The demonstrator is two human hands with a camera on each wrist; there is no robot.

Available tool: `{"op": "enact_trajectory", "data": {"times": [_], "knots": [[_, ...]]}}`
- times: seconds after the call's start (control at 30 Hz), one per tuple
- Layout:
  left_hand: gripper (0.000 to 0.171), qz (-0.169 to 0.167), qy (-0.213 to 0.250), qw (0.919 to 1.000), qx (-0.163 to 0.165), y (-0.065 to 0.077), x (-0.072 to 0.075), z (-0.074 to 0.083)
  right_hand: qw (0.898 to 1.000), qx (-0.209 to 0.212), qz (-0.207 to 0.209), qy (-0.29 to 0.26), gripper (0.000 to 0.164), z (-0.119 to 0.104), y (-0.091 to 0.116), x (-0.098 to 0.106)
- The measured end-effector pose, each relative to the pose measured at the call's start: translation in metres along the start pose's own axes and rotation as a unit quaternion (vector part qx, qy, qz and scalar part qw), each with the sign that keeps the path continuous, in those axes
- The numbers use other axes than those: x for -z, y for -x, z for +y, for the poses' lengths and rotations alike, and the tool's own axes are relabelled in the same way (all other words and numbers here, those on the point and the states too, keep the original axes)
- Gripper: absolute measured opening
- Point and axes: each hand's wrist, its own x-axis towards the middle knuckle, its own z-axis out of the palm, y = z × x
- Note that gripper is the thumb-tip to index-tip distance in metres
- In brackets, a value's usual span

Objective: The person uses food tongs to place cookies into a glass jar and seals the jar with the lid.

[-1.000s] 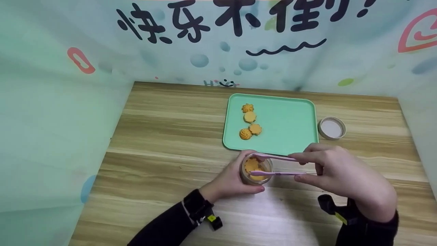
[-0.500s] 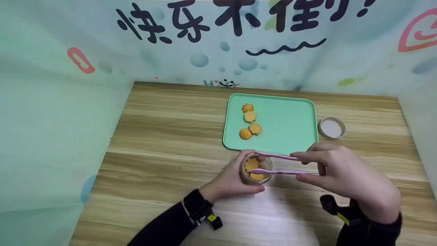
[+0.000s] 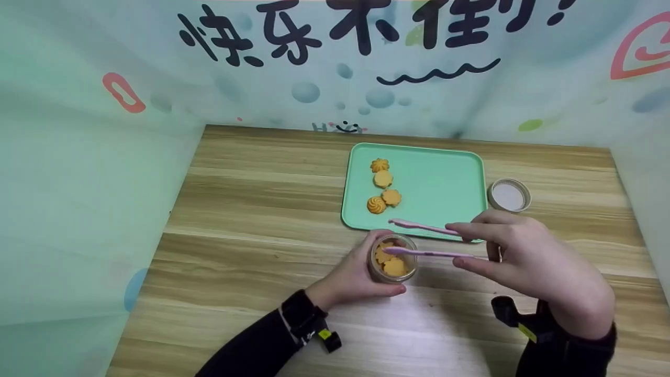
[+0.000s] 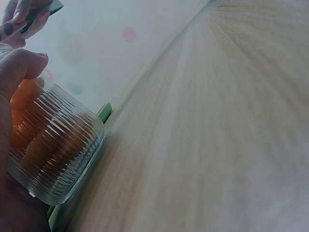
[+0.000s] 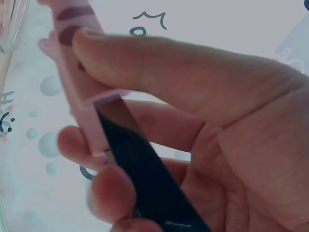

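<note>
My left hand (image 3: 350,280) grips a ribbed clear jar (image 4: 63,140) from its left side, thumb along the near side. Flower-shaped cookies (image 3: 394,267) fill part of the jar, whose open mouth faces up. Between thumb and fingers, my right hand (image 3: 515,248) holds pink tongs (image 3: 429,253) with their arms spread. One tong tip overlaps the jar's mouth; the other overlaps the front edge of the green tray (image 3: 445,191). Nothing is pinched between the tips. In the right wrist view, a dark, shiny strip of the tongs runs through the palm.
Several cookies (image 3: 383,179) lie along the left part of the tray, behind the jar. A round lid (image 3: 509,196) rests to the right of the tray. The wooden table (image 3: 251,209) is bounded by a printed cloth backdrop (image 3: 309,110).
The tongs have shifted away from me, so the far tip has moved from the jar's mouth to over the tray edge. The left hand and jar have stayed put.
</note>
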Motion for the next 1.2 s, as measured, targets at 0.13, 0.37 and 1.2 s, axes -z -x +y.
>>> {"op": "enact_trajectory", "data": {"times": [0.13, 0.37, 1.2], "knots": [[0.093, 0.004, 0.003, 1.0, 0.001, 0.0, -0.001, 0.0, 1.0, -0.006, 0.018, 0.001, 0.048, 0.005, -0.002, -0.001], [0.094, 0.009, 0.002, 1.0, 0.003, 0.0, -0.001, 0.001, 0.999, -0.036, 0.019, -0.003, 0.044, 0.033, -0.014, -0.012], [0.092, 0.0, 0.008, 0.9997, -0.022, -0.001, 0.001, 0.0, 0.98, -0.187, -0.072, -0.014, 0.032, 0.102, -0.044, -0.072]]}}
